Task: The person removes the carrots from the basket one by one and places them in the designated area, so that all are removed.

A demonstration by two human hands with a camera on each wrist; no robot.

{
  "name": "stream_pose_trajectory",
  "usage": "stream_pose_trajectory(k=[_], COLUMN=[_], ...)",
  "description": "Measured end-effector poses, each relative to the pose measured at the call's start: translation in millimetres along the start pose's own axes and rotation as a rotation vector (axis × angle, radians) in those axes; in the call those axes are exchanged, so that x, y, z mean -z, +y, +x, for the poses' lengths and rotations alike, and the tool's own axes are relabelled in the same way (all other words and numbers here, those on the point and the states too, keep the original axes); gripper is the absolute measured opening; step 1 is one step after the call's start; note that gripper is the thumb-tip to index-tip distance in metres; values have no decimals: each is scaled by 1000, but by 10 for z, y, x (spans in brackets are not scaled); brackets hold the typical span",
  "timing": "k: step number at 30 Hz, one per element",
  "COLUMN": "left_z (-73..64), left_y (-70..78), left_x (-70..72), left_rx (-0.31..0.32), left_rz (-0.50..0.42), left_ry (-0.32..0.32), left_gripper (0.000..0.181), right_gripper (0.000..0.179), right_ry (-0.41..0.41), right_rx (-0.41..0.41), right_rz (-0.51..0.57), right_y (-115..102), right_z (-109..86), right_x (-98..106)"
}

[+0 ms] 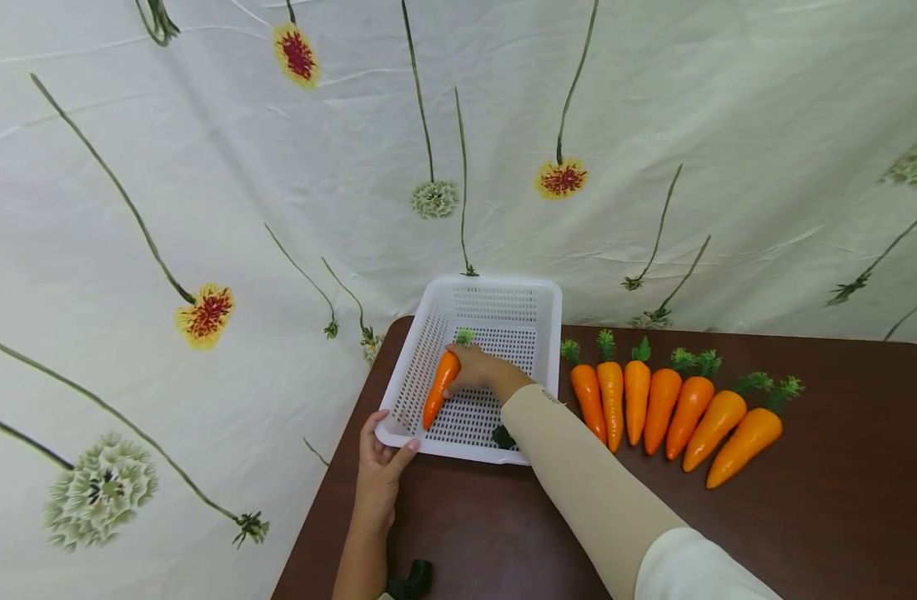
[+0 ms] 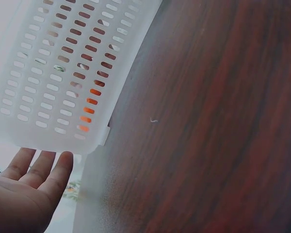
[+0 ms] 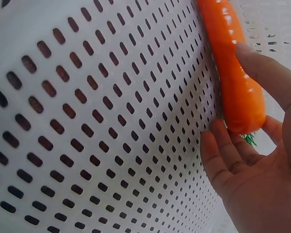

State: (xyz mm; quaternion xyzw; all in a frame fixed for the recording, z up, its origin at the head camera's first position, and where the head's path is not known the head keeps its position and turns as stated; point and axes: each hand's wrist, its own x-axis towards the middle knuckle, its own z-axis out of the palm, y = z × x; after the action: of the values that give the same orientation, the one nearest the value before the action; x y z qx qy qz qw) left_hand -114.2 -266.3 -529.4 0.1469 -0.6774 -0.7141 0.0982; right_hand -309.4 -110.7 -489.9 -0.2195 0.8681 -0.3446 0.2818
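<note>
A white plastic basket (image 1: 469, 454) with slotted walls stands at the table's far left. My left hand (image 1: 379, 467) grips its near left corner, thumb and fingers at the rim; the left wrist view shows fingertips (image 2: 64, 162) against the rim. Inside the basket, my right hand (image 1: 477, 369) holds an orange carrot (image 1: 438, 392) with a green top near the left wall. In the right wrist view the thumb lies on the carrot (image 3: 240, 92) near its thick end, and the other fingers curl beneath and behind that end. The carrot's tip points toward the near left corner.
Several orange carrots (image 1: 664, 404) with green tops lie in a row on the dark brown table (image 1: 841, 467), right of the basket. A white flowered cloth (image 1: 503, 233) hangs behind and to the left. The right sleeve (image 1: 578, 458) crosses the basket's near right corner.
</note>
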Motion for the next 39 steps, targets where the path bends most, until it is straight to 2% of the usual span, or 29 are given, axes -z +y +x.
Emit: stream_pose_trajectory(k=[5, 19, 27, 39], left_z=[-4, -7, -10, -14], left_y=[5, -14, -12, -3], left_x=[2, 21, 9, 21], left_rx=[-6, -9, -3, -6], left_rz=[4, 10, 1, 8], left_ry=[0, -11, -8, -10], left_gripper=[75, 76, 75, 76], right_gripper=[90, 59, 63, 55], right_ry=[0, 7, 1, -14], right_rx=[21, 12, 16, 73], right_rz=[-7, 35, 31, 126], right_y=[-7, 8, 9, -41], right_z=[-3, 18, -22, -16], right_x=[-7, -20, -24, 0])
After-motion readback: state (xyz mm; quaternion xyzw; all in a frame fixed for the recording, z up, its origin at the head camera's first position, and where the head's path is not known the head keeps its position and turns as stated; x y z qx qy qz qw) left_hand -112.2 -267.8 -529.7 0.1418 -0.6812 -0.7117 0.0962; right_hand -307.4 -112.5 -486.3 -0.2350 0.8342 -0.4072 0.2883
